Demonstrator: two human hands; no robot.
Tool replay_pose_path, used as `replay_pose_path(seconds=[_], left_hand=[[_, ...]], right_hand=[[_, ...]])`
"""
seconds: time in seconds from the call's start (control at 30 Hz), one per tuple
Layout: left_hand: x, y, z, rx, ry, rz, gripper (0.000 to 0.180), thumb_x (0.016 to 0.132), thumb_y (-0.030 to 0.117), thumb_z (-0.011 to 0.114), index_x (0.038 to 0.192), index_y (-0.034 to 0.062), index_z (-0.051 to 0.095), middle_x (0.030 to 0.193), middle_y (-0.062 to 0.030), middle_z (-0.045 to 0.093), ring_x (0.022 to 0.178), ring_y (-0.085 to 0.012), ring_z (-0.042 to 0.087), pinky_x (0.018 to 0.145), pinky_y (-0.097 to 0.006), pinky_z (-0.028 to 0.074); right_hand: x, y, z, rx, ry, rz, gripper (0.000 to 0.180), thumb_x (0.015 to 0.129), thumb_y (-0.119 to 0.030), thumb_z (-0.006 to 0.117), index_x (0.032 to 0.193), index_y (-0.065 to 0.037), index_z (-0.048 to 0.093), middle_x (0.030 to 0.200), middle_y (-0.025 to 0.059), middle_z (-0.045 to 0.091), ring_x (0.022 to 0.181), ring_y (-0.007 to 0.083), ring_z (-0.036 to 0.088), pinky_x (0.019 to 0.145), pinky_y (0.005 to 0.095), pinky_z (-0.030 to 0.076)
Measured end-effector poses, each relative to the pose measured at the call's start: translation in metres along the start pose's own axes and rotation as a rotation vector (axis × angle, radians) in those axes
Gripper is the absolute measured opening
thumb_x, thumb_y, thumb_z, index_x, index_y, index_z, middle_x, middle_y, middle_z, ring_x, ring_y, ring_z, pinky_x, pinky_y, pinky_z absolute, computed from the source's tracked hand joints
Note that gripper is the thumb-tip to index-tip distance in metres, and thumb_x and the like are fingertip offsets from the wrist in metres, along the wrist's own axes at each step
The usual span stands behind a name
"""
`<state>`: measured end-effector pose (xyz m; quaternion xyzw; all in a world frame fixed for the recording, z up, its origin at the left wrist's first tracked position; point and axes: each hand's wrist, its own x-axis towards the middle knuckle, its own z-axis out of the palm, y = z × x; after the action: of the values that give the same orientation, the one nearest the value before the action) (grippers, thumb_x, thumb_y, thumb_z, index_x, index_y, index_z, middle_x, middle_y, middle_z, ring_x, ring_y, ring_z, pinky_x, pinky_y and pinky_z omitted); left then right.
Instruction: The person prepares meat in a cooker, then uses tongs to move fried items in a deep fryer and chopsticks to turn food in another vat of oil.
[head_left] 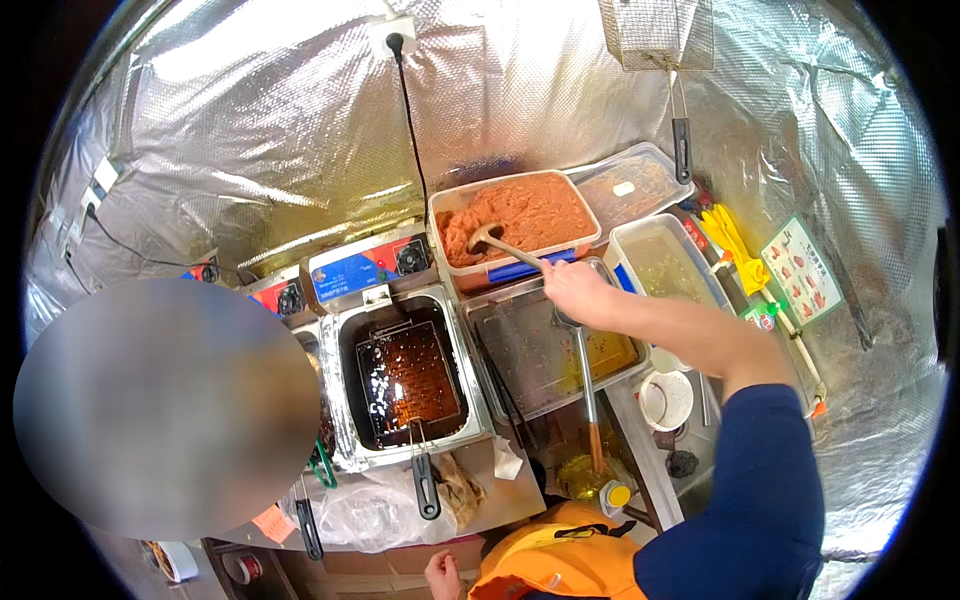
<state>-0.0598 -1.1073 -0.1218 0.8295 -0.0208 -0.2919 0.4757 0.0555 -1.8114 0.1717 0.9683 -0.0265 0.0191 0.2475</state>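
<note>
My right hand (577, 294) is closed round the handle of a wooden spoon (512, 250). The spoon's bowl rests in reddish minced meat (525, 208), which fills most of a clear plastic tub (470, 279) with a blue clip. Under my right forearm lies a shallow clear tray (520, 345) with yellowish liquid in one corner. A long-handled metal ladle (586, 375) crosses it, its brown grip pointing toward me. Beside my orange apron at the lower edge, my left hand (443, 576) hangs low with its fingers curled, and nothing shows in it.
A deep fryer (465, 365) of dark oil holds a wire basket (426, 490), its black handle toward me. Tongs (497, 375) lie beside it. Rightward are a second tub (665, 265), a white cup (665, 400) and yellow gloves (735, 245). A blurred oval hides the left.
</note>
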Motion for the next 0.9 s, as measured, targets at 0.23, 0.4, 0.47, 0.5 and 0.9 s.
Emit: replay_pose_path(seconds=[0.23, 0.4, 0.47, 0.5, 0.9], left_hand=[[0.022, -0.059, 0.003, -0.145, 0.038, 0.007, 0.018, 0.102, 0.009, 0.066, 0.113, -0.0047, 0.073, 0.094, -0.0122, 0.078, 0.081, -0.0151, 0.074, 0.072, -0.027, 0.059], [0.033, 0.039, 0.013, -0.16, -0.023, 0.136, 0.016, 0.103, 0.007, 0.065, 0.111, -0.0039, 0.072, 0.092, -0.0096, 0.077, 0.08, -0.016, 0.074, 0.072, -0.027, 0.059], [0.025, 0.058, -0.004, -0.216, 0.067, 0.101, 0.015, 0.103, 0.006, 0.064, 0.111, -0.0039, 0.072, 0.091, -0.009, 0.076, 0.08, -0.016, 0.073, 0.071, -0.027, 0.059], [0.021, 0.051, -0.004, -0.271, 0.108, 0.08, 0.015, 0.102, 0.006, 0.064, 0.111, -0.0039, 0.072, 0.091, -0.0089, 0.076, 0.079, -0.0158, 0.073, 0.071, -0.027, 0.058], [-0.004, 0.006, 0.014, -0.374, 0.144, -0.032, 0.013, 0.102, 0.005, 0.066, 0.109, -0.0025, 0.073, 0.089, -0.008, 0.075, 0.074, -0.0127, 0.07, 0.066, -0.025, 0.057]], right_hand=[[0.014, 0.051, -0.083, 0.387, -0.217, 0.302, 0.047, 0.095, -0.011, 0.061, 0.137, 0.009, 0.057, 0.092, 0.0196, 0.075, 0.083, 0.0365, 0.076, 0.069, 0.0481, 0.061], [0.064, -0.004, 0.02, 0.578, -0.236, 0.456, 0.048, 0.104, -0.011, 0.045, 0.143, 0.017, 0.044, 0.098, 0.0298, 0.073, 0.084, 0.0422, 0.074, 0.069, 0.0547, 0.059], [0.062, -0.046, -0.013, 0.709, -0.341, 0.438, 0.044, 0.106, -0.016, 0.042, 0.135, 0.015, 0.051, 0.101, 0.0276, 0.074, 0.086, 0.0432, 0.074, 0.076, 0.0558, 0.059], [0.051, -0.063, -0.029, 0.766, -0.399, 0.451, 0.043, 0.107, -0.018, 0.04, 0.131, 0.015, 0.055, 0.102, 0.0265, 0.075, 0.088, 0.0438, 0.073, 0.08, 0.0563, 0.059], [0.054, -0.024, -0.048, 1.631, -0.491, 0.562, 0.019, 0.092, -0.001, 0.048, 0.108, 0.005, 0.056, 0.064, 0.0128, 0.058, 0.051, 0.0222, 0.057, 0.04, 0.0398, 0.043]])
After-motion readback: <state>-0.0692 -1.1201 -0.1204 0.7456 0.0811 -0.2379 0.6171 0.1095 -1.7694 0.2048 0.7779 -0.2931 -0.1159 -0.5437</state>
